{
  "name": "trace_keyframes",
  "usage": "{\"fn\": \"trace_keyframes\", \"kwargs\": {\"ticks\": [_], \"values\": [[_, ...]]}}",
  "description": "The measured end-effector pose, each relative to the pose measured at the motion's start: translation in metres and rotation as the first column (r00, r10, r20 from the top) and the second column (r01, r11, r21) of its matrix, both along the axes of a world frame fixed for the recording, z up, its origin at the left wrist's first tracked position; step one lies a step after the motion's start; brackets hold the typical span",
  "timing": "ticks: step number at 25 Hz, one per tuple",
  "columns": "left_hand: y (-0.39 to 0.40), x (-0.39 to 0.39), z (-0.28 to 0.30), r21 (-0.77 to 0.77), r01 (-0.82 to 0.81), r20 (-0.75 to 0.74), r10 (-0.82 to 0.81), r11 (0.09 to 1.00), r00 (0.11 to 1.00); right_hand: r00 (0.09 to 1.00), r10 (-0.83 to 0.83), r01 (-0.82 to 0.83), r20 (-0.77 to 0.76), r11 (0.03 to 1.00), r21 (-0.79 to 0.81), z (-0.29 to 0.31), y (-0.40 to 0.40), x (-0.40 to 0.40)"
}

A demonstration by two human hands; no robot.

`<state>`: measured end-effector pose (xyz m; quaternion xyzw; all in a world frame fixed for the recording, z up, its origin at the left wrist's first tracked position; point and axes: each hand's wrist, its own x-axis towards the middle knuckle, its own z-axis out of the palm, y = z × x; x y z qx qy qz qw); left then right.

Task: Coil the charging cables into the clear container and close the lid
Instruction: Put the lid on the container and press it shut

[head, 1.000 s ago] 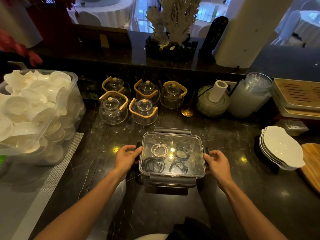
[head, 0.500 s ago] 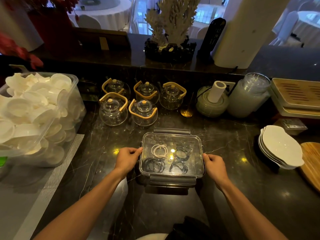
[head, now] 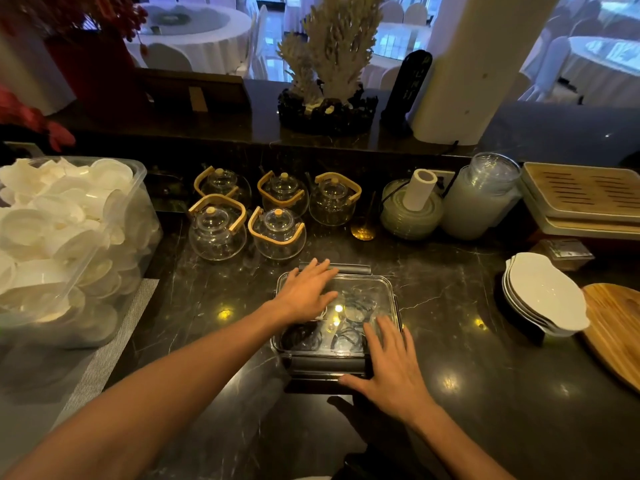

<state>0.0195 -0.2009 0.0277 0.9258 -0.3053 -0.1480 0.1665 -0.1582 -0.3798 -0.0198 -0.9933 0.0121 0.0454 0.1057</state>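
Clear plastic lies under both palms: the left hand (head: 304, 292) rests flat on the far left part of the lid (head: 375, 292), fingers straight and spread, their tips reaching the far dark latch (head: 349, 268); the right hand (head: 391, 372) lies flat over the near right corner, fingers straight on the lid and the thumb stretched along the near latch (head: 325, 365). Neither hand curls round anything; both seem to be pressing down. Beneath the fingers, inside the clear container (head: 396, 306), the charging cables (head: 349, 336) sit coiled, dark loops under and between the hands, one pale loop partly hidden by the left palm. So the coiling looks done and the lid is on; what remains, as I judge it, is seating the lid and snapping the latches, though whether any is already locked I cannot tell. Beyond the left fingertips stand glass teapots (head: 247, 216) on the dark marble counter (head: 450, 358); well off to the right of the right hand, stacked white dishes (head: 543, 294)
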Motion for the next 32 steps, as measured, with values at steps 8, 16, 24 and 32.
{"fn": "trace_keyframes", "kwargs": {"ticks": [8,16,24,32], "values": [[-0.009,0.013,-0.017,0.098,-0.028,0.037,0.024,0.995,0.999,0.997,-0.037,0.026,0.072,0.988,0.152,0.003,-0.001,0.0],[-0.004,0.018,-0.024,0.067,-0.045,-0.02,0.046,0.997,0.999,0.988,0.022,-0.012,0.153,0.998,-0.066,0.001,-0.001,0.003],[-0.006,0.018,-0.014,0.017,-0.097,-0.037,0.098,0.995,0.995,0.99,0.035,-0.027,0.136,0.998,-0.062,0.0,-0.003,0.008],[0.069,-0.076,-0.049,-0.211,-0.466,-0.139,0.445,0.859,0.885,0.999,0.006,-0.01,0.036,0.993,0.121,-0.008,-0.016,0.011]]}}
